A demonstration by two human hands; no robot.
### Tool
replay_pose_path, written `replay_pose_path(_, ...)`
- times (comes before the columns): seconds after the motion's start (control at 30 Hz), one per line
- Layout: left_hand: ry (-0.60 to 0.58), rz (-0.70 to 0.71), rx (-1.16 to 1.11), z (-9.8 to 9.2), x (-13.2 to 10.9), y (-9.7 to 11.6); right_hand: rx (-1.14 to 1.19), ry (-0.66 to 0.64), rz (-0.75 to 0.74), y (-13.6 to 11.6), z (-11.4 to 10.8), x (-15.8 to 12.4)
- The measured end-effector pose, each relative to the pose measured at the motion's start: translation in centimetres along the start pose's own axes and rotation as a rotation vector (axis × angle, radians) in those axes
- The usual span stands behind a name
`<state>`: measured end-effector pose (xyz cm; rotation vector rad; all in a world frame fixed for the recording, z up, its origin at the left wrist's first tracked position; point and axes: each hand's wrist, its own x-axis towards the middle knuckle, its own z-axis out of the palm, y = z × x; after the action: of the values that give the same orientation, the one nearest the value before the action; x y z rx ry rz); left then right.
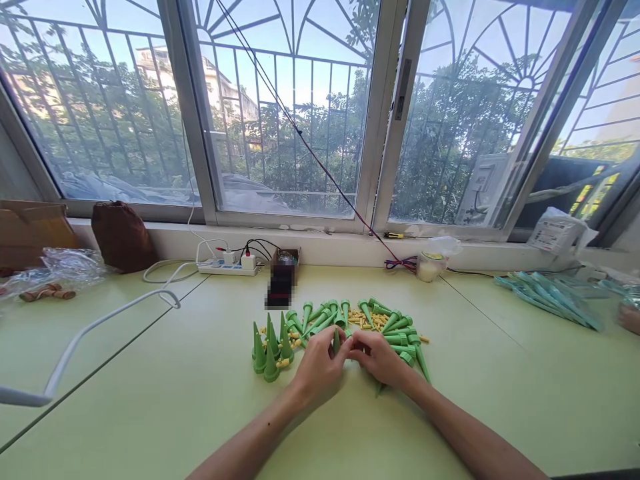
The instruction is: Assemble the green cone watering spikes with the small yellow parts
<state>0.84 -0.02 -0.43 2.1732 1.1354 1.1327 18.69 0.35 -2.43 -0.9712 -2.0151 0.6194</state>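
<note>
My left hand [320, 363] has its fingers closed around a green cone-shaped plastic spike [337, 341], whose tip points up. Touching it at the fingertips is my right hand [379, 358], closed in a pinch; what its fingers hold is hidden. Behind both hands lies an arc of loose green spikes [320, 323] with ridged caps. Small yellow pegs [367, 320] are heaped among them. To the left of my left hand, several green spikes [271, 363] stand upright on their wide ends, with a few yellow pegs between them.
A white cable [75, 343] curves over the table's left side from a power strip [227, 267]. A blurred dark object [281, 285] sits behind the spikes. Farther back are a brown pouch [123, 237] and a jar [430, 266]. Teal plastic packets [550, 300] lie at right.
</note>
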Motion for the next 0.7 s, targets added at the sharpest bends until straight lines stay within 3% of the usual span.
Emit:
replay_pose_path(0.4, -0.086, 0.059, -0.007, -0.25, -0.13, 0.41, -0.051, 0.034, -0.031, 0.44, -0.24, -0.03)
replay_pose_path(0.7, -0.015, 0.086, -0.21, -0.05, -0.12, 0.07, -0.03, 0.126, -0.025, -0.22, -0.18, 0.26)
